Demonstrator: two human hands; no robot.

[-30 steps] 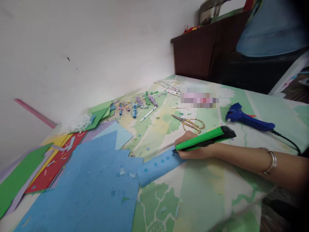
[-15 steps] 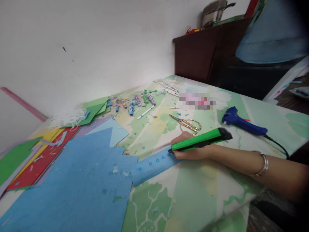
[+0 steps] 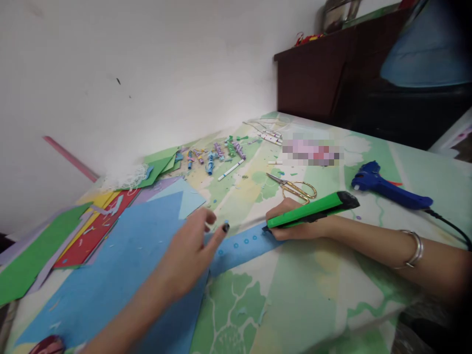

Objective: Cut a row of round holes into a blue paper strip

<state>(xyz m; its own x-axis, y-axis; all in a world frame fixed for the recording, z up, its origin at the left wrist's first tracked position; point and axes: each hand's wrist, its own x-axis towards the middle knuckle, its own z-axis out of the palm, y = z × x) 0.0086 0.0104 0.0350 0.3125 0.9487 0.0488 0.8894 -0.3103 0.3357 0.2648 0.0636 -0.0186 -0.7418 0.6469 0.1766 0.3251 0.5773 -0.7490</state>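
Observation:
My right hand (image 3: pixel 293 221) grips a green utility knife (image 3: pixel 308 209) with black ends, its lower tip at the right end of a blue paper strip (image 3: pixel 239 255). A row of small blue rings (image 3: pixel 247 241) lies along the strip. My left hand (image 3: pixel 190 248) is over the strip's left end, thumb and fingers apart, with a tiny blue bit (image 3: pixel 226 222) at the thumb tip. Beneath that hand lies a large blue sheet (image 3: pixel 121 260). Just beyond my right hand are gold-handled scissors (image 3: pixel 295 189).
A blue glue gun (image 3: pixel 391 187) with a black cord lies at right. Toward the wall are rolled paper pieces (image 3: pixel 210 163), a white marker (image 3: pixel 231 170) and white string (image 3: pixel 127 178). Coloured sheets (image 3: pixel 44 253) are stacked at left. A dark cabinet (image 3: pixel 309 73) stands behind.
My left hand has come into view from the lower left, over the blue sheet and strip. My right hand keeps the knife at the strip's right end. The view has shifted slightly left.

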